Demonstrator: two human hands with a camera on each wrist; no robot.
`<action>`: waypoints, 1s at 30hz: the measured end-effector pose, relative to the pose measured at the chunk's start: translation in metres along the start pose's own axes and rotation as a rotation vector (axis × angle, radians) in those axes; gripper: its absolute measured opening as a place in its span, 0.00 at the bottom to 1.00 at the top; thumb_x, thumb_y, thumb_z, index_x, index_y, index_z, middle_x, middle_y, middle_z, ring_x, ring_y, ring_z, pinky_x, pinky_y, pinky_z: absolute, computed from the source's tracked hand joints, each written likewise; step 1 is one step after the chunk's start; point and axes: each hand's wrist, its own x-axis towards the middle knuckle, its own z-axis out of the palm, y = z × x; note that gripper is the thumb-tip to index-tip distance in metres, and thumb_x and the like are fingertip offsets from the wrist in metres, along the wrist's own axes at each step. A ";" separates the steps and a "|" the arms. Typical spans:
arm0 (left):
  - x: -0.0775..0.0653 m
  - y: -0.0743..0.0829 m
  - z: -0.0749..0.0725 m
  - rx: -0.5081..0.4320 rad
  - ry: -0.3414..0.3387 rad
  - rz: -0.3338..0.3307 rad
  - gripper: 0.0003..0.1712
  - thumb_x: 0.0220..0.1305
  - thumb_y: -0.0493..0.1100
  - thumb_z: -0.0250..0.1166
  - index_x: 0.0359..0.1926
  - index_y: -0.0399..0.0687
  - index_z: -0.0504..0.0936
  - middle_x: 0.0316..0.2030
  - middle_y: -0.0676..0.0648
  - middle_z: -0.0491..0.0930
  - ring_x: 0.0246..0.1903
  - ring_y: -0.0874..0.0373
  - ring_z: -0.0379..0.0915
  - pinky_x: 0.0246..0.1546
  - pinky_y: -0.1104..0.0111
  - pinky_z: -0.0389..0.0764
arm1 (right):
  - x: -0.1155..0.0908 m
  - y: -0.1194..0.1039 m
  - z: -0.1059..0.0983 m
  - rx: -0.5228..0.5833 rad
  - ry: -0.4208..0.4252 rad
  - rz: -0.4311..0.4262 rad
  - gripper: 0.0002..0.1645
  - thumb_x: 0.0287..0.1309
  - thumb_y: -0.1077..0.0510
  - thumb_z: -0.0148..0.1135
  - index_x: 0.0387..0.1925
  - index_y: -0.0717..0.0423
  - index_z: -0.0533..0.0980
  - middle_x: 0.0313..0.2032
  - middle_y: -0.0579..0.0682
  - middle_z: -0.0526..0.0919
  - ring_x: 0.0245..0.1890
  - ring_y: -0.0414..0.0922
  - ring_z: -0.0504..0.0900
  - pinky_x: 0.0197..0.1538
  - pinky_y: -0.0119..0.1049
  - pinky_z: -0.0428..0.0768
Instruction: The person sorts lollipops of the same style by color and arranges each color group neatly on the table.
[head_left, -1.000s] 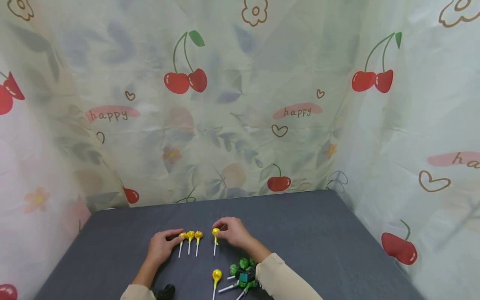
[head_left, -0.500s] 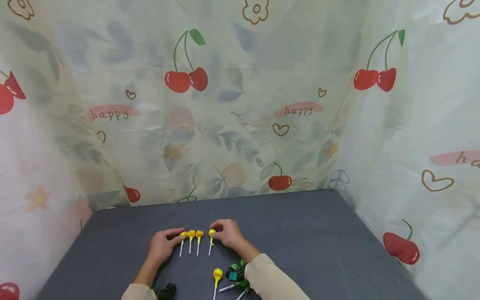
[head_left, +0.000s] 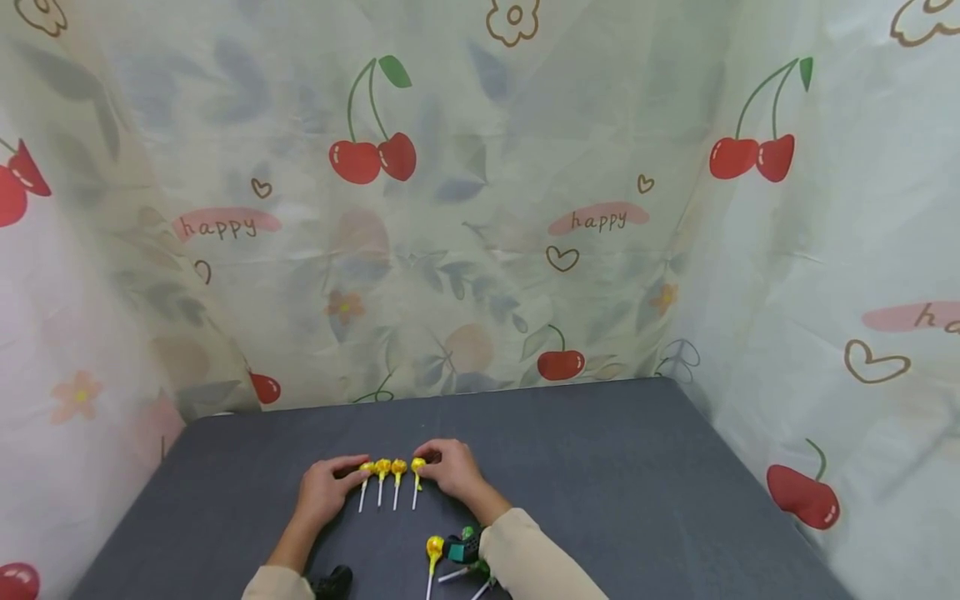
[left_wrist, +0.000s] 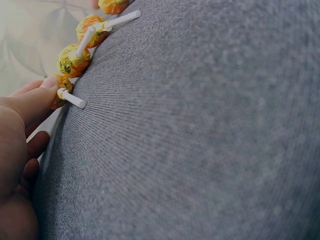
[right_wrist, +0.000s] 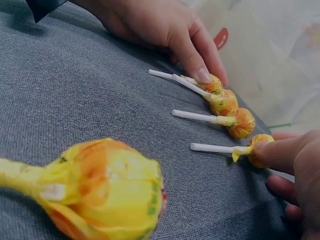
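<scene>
Several yellow-wrapped lollipops stand side by side in a row on the grey cloth, their white sticks toward the person. My left hand [head_left: 321,493] pinches the leftmost lollipop [left_wrist: 62,90] by its candy head, between thumb and fingers. Two more lollipops, a second [right_wrist: 223,102] and a third [right_wrist: 241,123], sit close beside it, untouched by the right hand. My right hand [head_left: 454,473] pinches the rightmost lollipop [right_wrist: 260,149] at its head, a small gap away from the third. In the right wrist view another yellow lollipop [right_wrist: 107,187] lies large in the foreground, nearer the person.
Green-wrapped lollipops [head_left: 481,570] lie beneath the right forearm, partly hidden by it and the wrist camera [head_left: 461,548]. The dark grey table [head_left: 600,467] meets a patterned curtain [head_left: 465,250] at its back and sides.
My right hand has slid left with its lollipop, narrowing the gap to the others in the row. The right forearm now covers more of the green lollipops. My left hand stays put.
</scene>
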 end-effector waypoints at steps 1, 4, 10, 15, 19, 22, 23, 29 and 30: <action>0.000 0.000 0.000 0.000 0.002 0.001 0.16 0.59 0.44 0.71 0.49 0.49 0.87 0.47 0.45 0.84 0.50 0.44 0.76 0.53 0.47 0.72 | 0.000 0.000 0.001 0.000 0.000 0.001 0.08 0.55 0.59 0.71 0.39 0.47 0.85 0.33 0.37 0.82 0.30 0.34 0.76 0.34 0.32 0.76; 0.000 0.000 0.000 0.001 0.004 -0.001 0.16 0.59 0.44 0.71 0.49 0.49 0.88 0.46 0.44 0.84 0.50 0.44 0.77 0.53 0.47 0.72 | 0.001 0.001 0.002 0.003 0.001 0.005 0.08 0.55 0.59 0.71 0.38 0.46 0.85 0.33 0.36 0.82 0.29 0.34 0.75 0.34 0.32 0.76; 0.000 -0.001 0.001 -0.005 0.009 -0.003 0.15 0.58 0.43 0.72 0.48 0.49 0.88 0.46 0.44 0.84 0.50 0.44 0.77 0.53 0.47 0.72 | 0.001 -0.001 0.003 0.005 0.014 0.000 0.09 0.55 0.59 0.71 0.39 0.47 0.85 0.34 0.37 0.83 0.30 0.35 0.76 0.36 0.33 0.76; 0.001 -0.001 0.001 0.006 0.008 -0.004 0.16 0.59 0.44 0.71 0.49 0.49 0.87 0.47 0.44 0.84 0.51 0.43 0.76 0.54 0.47 0.72 | 0.001 -0.003 0.004 -0.004 0.026 -0.001 0.09 0.54 0.59 0.71 0.39 0.46 0.85 0.35 0.37 0.83 0.31 0.35 0.77 0.37 0.33 0.77; 0.001 0.001 0.001 0.008 0.006 -0.004 0.16 0.59 0.44 0.71 0.49 0.49 0.87 0.47 0.44 0.84 0.51 0.43 0.76 0.54 0.46 0.71 | 0.001 -0.002 0.004 -0.007 0.027 0.004 0.09 0.54 0.58 0.72 0.39 0.45 0.85 0.35 0.36 0.83 0.31 0.34 0.76 0.36 0.33 0.76; 0.001 0.002 0.000 -0.004 0.007 -0.004 0.16 0.59 0.43 0.71 0.49 0.48 0.87 0.47 0.43 0.84 0.51 0.43 0.76 0.54 0.46 0.72 | 0.000 -0.001 0.004 -0.007 0.023 0.001 0.09 0.55 0.58 0.71 0.39 0.45 0.85 0.35 0.36 0.83 0.31 0.34 0.76 0.36 0.33 0.76; 0.001 0.002 0.000 -0.007 0.007 -0.004 0.16 0.59 0.42 0.71 0.49 0.48 0.87 0.47 0.43 0.84 0.51 0.43 0.76 0.53 0.47 0.72 | 0.001 -0.001 0.004 -0.008 0.021 0.001 0.09 0.55 0.58 0.71 0.39 0.44 0.85 0.35 0.36 0.83 0.31 0.34 0.76 0.36 0.33 0.77; 0.000 0.001 0.000 -0.015 0.000 -0.003 0.16 0.59 0.43 0.71 0.49 0.48 0.87 0.47 0.44 0.84 0.50 0.44 0.77 0.52 0.47 0.73 | 0.001 0.000 0.004 -0.016 0.010 -0.001 0.09 0.55 0.56 0.72 0.40 0.44 0.85 0.35 0.36 0.83 0.31 0.34 0.76 0.37 0.33 0.77; 0.000 0.001 0.000 -0.017 -0.002 -0.002 0.16 0.59 0.43 0.71 0.49 0.48 0.87 0.46 0.44 0.84 0.50 0.44 0.77 0.52 0.48 0.73 | 0.001 0.000 0.004 -0.016 0.010 -0.001 0.09 0.55 0.56 0.72 0.40 0.45 0.85 0.35 0.36 0.83 0.31 0.34 0.76 0.37 0.33 0.77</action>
